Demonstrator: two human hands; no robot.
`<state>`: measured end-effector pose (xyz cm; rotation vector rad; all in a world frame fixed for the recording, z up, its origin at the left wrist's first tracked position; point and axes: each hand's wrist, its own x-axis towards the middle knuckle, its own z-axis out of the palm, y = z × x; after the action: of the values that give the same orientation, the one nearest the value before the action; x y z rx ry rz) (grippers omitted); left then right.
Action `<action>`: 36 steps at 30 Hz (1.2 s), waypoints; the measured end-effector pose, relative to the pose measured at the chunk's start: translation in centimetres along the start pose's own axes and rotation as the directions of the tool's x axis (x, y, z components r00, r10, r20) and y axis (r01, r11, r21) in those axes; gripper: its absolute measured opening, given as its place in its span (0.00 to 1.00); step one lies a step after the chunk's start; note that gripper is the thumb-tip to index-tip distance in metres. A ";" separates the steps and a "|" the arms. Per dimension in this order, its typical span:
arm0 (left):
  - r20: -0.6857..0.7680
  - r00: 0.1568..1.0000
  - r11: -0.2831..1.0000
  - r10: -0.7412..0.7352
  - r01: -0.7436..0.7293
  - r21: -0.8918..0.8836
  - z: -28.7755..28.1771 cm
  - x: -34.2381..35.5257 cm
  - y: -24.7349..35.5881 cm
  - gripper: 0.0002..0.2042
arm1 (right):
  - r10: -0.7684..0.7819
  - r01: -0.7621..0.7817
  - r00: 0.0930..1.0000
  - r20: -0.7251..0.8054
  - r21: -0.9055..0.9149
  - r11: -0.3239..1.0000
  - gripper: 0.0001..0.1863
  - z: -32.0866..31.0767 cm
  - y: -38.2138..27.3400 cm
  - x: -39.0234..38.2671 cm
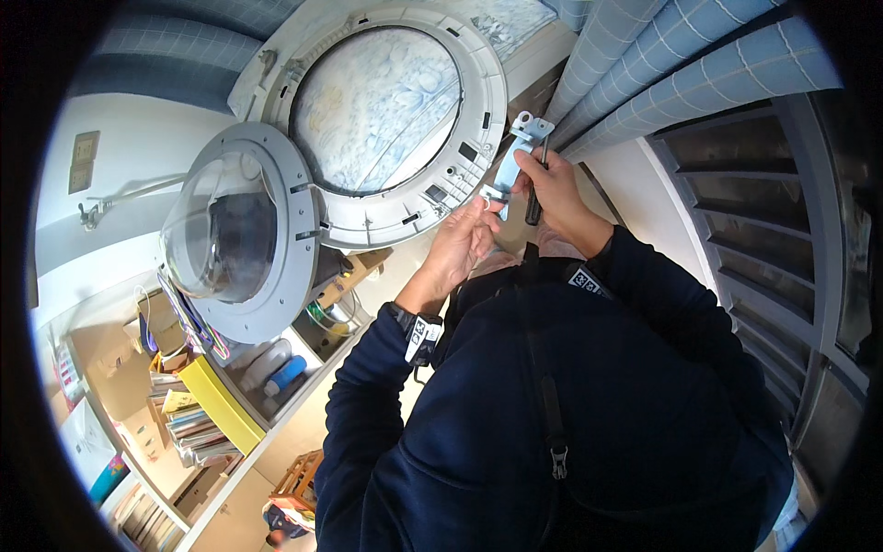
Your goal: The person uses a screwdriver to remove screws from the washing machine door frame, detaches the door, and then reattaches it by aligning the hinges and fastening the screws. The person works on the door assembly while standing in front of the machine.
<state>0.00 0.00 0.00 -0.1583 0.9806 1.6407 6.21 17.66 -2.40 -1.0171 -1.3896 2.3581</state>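
Between my two hands is a small pale blue plastic bracket (510, 161) with white fittings at its ends. My left hand (464, 235) pinches its lower end. My right hand (547, 189) grips its middle, along with a slim black-handled tool (533, 210), likely a screwdriver, whose shaft runs up beside the bracket. Just left of the bracket is a large pale grey ring frame (460, 161) around a round opening, with small slots and fittings on its rim. A round grey door (285, 290) with a clear domed window hangs at that frame's left side.
Below the door are shelves with books, a yellow board (221, 405), boxes and a blue bottle (285, 375). Blue checked fabric (671, 64) hangs at the upper right. A grey louvred door or window (754, 230) stands on my right. A wall socket (83, 161) is at the left.
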 end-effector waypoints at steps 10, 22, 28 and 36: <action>0.041 0.996 0.982 -0.078 0.084 -0.170 -1.5 -1.3 0.1 0.20 | 0.108 -0.100 0.990 0.096 -0.077 0.992 0.12 0.3 0.0 -0.3; -0.109 0.984 0.879 0.137 -0.070 0.471 -2.7 -2.5 -0.9 0.18 | 0.279 -0.256 0.956 0.087 -0.211 0.943 0.15 0.2 1.4 0.0; -0.167 0.933 0.780 0.317 -0.156 0.607 -3.4 -2.7 -0.7 0.18 | 0.372 -0.358 0.922 0.111 -0.126 0.925 0.16 0.9 0.8 -0.2; -0.227 0.903 0.806 0.366 -0.186 0.562 -3.2 -2.6 -1.0 0.15 | 0.417 -0.407 0.905 0.088 -0.114 0.906 0.14 1.3 1.5 -0.2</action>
<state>0.46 -4.08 -1.11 0.1046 1.7539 1.5651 5.75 15.88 -3.15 -1.3416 -1.4524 2.7044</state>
